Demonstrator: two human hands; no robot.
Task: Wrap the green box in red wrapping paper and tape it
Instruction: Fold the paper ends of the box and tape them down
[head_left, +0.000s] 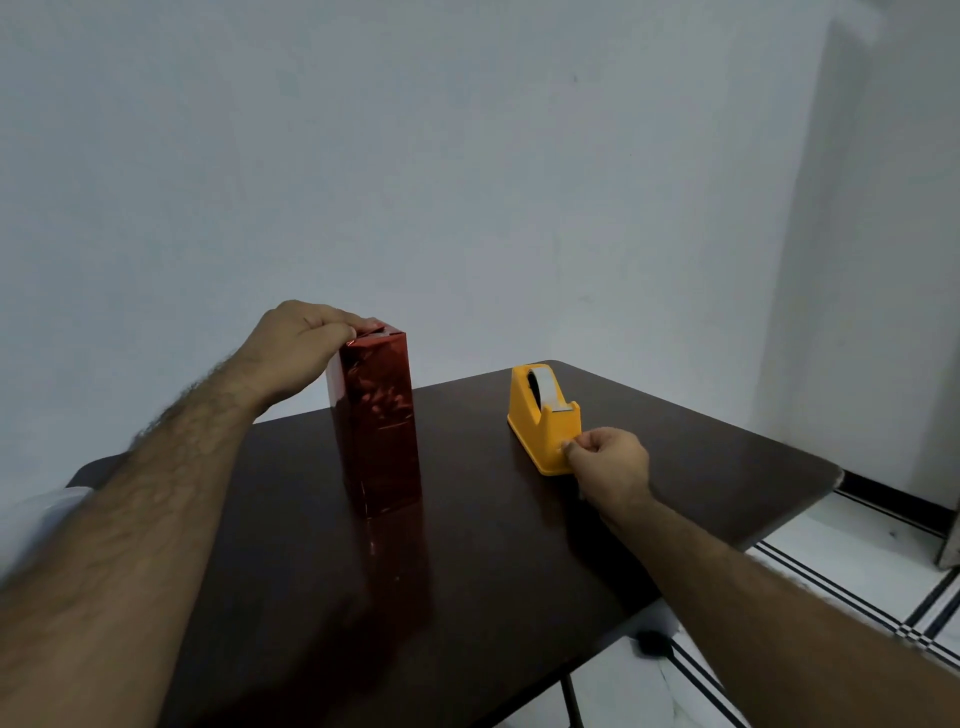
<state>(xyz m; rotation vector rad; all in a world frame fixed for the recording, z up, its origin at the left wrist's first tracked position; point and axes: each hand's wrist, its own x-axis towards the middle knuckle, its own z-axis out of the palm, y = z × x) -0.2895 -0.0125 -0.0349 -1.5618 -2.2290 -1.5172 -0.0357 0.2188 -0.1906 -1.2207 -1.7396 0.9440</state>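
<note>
A tall box wrapped in shiny red paper (378, 426) stands upright on the dark brown table (493, 561); none of its green shows. My left hand (296, 348) grips its top left edge, fingers curled over the folded paper flaps. To the right sits a yellow tape dispenser (543, 415) with a white roll. My right hand (610, 467) is at the dispenser's near end, thumb and forefinger pinching a small piece of tape just below the cutter.
The table's right edge (789, 514) drops to a white tiled floor with black lines (857, 587). A pale wall stands behind the table. A small dark object (652, 642) lies on the floor under the table's near right side.
</note>
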